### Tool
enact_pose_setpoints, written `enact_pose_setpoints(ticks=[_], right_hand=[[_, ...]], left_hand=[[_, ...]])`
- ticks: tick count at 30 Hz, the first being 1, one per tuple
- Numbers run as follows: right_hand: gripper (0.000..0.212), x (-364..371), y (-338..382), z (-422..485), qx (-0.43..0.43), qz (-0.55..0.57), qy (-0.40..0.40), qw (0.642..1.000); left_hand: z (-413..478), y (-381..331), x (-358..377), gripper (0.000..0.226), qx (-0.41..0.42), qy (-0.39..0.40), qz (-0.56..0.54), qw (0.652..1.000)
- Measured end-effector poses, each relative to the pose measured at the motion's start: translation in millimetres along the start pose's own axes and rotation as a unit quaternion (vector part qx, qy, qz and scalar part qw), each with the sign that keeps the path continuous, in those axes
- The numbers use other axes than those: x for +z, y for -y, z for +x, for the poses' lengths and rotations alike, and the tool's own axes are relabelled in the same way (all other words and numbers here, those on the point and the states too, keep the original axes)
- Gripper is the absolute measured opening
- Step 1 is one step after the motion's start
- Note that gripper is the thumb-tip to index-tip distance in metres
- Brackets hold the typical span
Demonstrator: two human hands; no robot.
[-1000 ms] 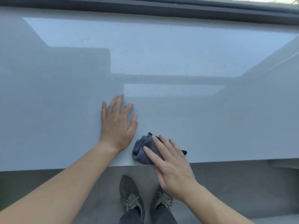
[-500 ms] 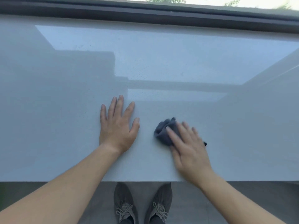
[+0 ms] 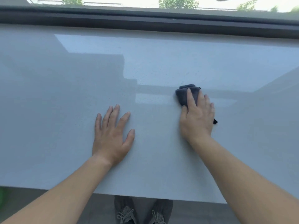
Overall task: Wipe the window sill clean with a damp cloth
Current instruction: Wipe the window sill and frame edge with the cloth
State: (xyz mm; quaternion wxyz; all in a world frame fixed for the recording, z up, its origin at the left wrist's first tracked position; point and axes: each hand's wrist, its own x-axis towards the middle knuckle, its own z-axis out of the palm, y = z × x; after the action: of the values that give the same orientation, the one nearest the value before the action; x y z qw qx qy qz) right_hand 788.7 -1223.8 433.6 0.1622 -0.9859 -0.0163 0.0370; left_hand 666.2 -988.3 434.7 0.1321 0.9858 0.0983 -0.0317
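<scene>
Head view, looking down: the pale, glossy window sill [image 3: 64,94] fills nearly everything, running from the dark window frame [image 3: 145,21] at the far side to its near edge, below which a pair of grey shoes [image 3: 142,212] stands on the floor. The left hand [image 3: 111,136] lies flat on the sill about midway across its depth, fingers spread and straight, its grip released and holding nothing; it looks to be there for support. The right hand [image 3: 197,117] is just to the right of it and a little farther toward the window, fingers laid fairly straight over the bunched dark grey cloth [image 3: 186,92], so its grip is a flat press, not a clench; the thumb sits against the cloth's left edge, and a small dark corner pokes out beyond the little finger. The cloth rests on the sill, under the fingers and palm, roughly halfway between the near edge and the frame. Fine dark specks [image 3: 100,109] show on the sill left of the left hand. The step in hand appears to be a wiping stroke with the cloth pressed down. The next move likely calls for even downward pressure while sweeping, working toward the frame and then the speckled left part, with the left hand lifted out of the way.
</scene>
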Motion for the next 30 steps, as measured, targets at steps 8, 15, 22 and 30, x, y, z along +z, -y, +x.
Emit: enact_pose_setpoints(ticks=[8, 15, 22, 30], right_hand=[[0.057, 4, 1, 4, -0.233, -0.035, 0.064, 0.970], [0.057, 14, 45, 47, -0.154, -0.028, 0.041, 0.987], [0.058, -2, 22, 142, -0.044, -0.025, 0.010, 0.999], [0.057, 12, 64, 152, -0.246, -0.055, 0.075, 0.965]], left_hand=[[14, -5, -2, 0.062, -0.016, -0.035, -0.013, 0.999], [123, -12, -17, 0.063, 0.032, -0.056, -0.050, 0.997], [193, 1, -17, 0.064, 0.024, 0.028, 0.018, 0.999], [192, 3, -15, 0.068, 0.035, 0.010, 0.017, 0.999]])
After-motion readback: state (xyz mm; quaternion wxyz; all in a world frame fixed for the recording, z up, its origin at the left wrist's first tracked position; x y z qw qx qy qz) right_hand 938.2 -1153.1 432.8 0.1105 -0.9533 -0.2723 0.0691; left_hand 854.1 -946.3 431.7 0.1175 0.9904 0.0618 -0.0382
